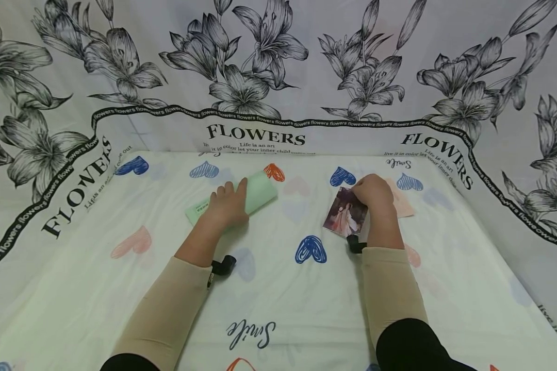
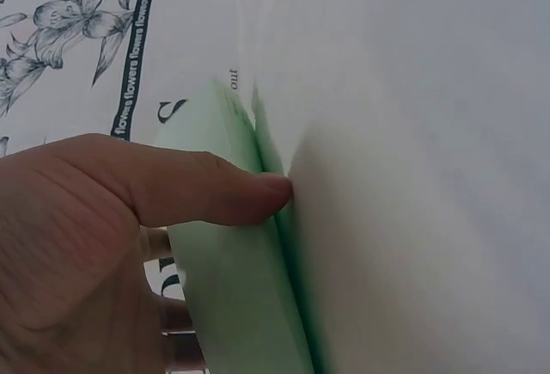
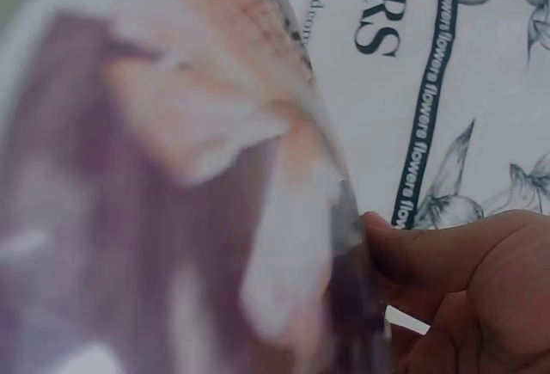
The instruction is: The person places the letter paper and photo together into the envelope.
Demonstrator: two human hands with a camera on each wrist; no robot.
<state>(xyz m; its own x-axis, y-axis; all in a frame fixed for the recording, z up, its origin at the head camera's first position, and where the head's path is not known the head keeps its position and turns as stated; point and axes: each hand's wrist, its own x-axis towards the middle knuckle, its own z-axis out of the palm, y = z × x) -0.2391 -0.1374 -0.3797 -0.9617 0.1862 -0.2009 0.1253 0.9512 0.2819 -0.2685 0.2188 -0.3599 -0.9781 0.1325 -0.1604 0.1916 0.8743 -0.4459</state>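
The photo card (image 1: 345,218) is pinched in my right hand (image 1: 373,193), just right of the blue scribbled heart (image 1: 310,249) printed on the tabletop cloth (image 1: 278,288). In the right wrist view I see my thumb (image 3: 421,249) curled against the card's edge, with the purple-toned picture blurred and tilted up toward the lens. A pale pink sheet (image 1: 401,203) lies flat just beyond that hand. Well to the left of the heart, my left hand (image 1: 227,206) rests on the green envelope (image 1: 255,193); the left wrist view shows the thumb (image 2: 215,189) pressing along its side edge and fingers tucked under it, so the hand grips it. The envelope lies slanted on the cloth.
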